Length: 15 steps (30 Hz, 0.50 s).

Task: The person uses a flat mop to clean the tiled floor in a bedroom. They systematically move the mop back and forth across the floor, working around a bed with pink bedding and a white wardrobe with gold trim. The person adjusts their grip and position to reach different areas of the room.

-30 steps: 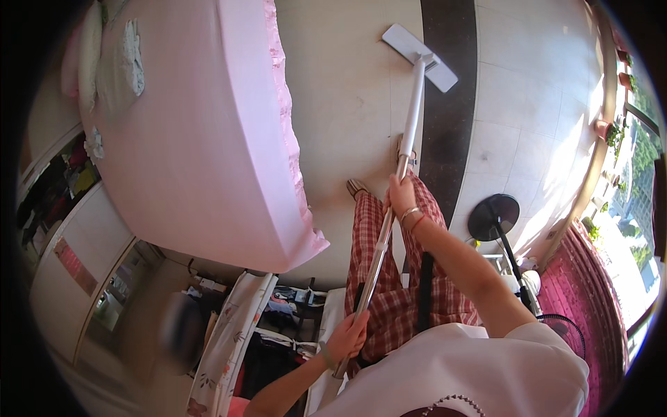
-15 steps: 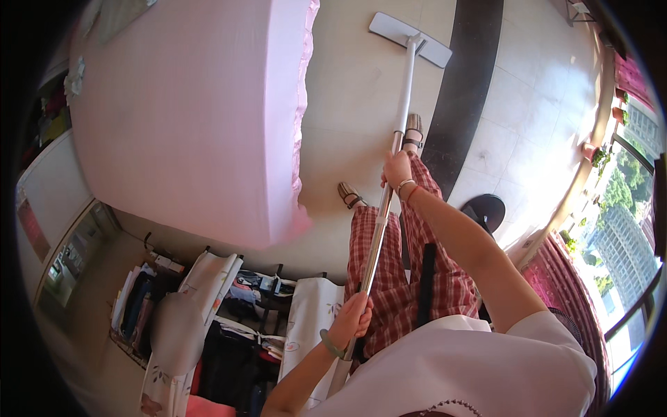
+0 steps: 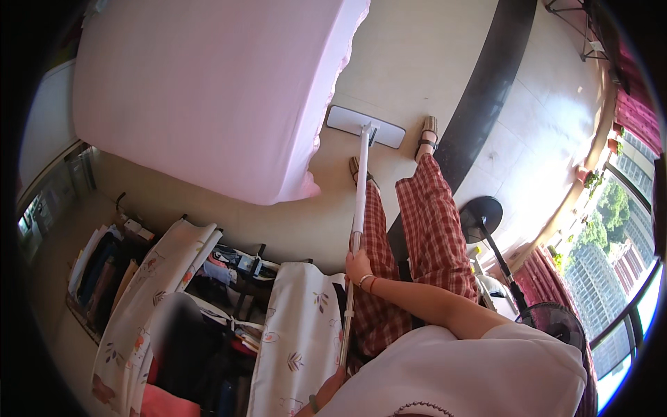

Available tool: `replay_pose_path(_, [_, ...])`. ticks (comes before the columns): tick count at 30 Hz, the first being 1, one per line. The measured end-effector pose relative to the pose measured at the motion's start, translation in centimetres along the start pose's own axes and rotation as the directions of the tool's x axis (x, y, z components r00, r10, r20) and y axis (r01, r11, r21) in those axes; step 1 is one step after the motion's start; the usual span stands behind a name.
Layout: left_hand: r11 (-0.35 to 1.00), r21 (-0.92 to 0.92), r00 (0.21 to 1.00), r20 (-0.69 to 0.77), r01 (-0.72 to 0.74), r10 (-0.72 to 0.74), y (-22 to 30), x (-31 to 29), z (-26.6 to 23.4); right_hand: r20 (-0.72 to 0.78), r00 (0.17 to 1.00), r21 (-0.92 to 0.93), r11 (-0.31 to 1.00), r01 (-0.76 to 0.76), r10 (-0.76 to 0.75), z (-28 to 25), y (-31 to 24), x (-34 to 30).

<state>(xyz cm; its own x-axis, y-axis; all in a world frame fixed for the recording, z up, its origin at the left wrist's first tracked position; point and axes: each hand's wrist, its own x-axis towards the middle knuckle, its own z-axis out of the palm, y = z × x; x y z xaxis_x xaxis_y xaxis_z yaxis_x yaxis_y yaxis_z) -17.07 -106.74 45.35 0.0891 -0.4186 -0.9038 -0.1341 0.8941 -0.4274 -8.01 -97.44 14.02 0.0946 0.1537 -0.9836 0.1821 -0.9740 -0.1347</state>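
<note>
A flat mop (image 3: 362,182) with a white pole and a silver lower grip section runs up from my body. Its rectangular white mop head (image 3: 344,119) lies on the floor between my feet and the bed. Partway along the pole, my right hand (image 3: 358,267) is wrapped around it just below the white section. My left hand (image 3: 332,383) closes on the pole's near end, low beside my shirt, with its fingers partly hidden. On my feet are strapped sandals (image 3: 429,128), one of them partly behind the pole.
A bed with a pink cover (image 3: 208,90) fills the upper left. Below it stands a fabric clothes rack (image 3: 295,333) with clothes inside. A standing fan (image 3: 559,321) with a round black base (image 3: 481,217) is at my right, near the window. A dark floor strip (image 3: 490,69) crosses the pale tiles.
The mop head has come back toward me and leftward, beside the bed's edge. Both hands have drawn closer to my body, still on the pole. My feet and view have shifted.
</note>
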Motion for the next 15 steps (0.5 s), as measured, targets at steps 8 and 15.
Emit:
replay_pose_path(8, [1.000, -0.015, 0.996, 0.090, -0.015, 0.016, 0.3, 1.3, 1.1, 0.174, 0.978, 0.011, 0.993, -0.121, 0.118, -2.8, -3.0, 0.4])
replay_pose_path(15, [0.990, -0.135, 0.935, 0.345, -0.031, 0.076, 17.7, 5.5, 6.6, 0.008, 0.979, 0.066, 0.977, 0.203, -0.204, -9.8, -16.8, 11.4])
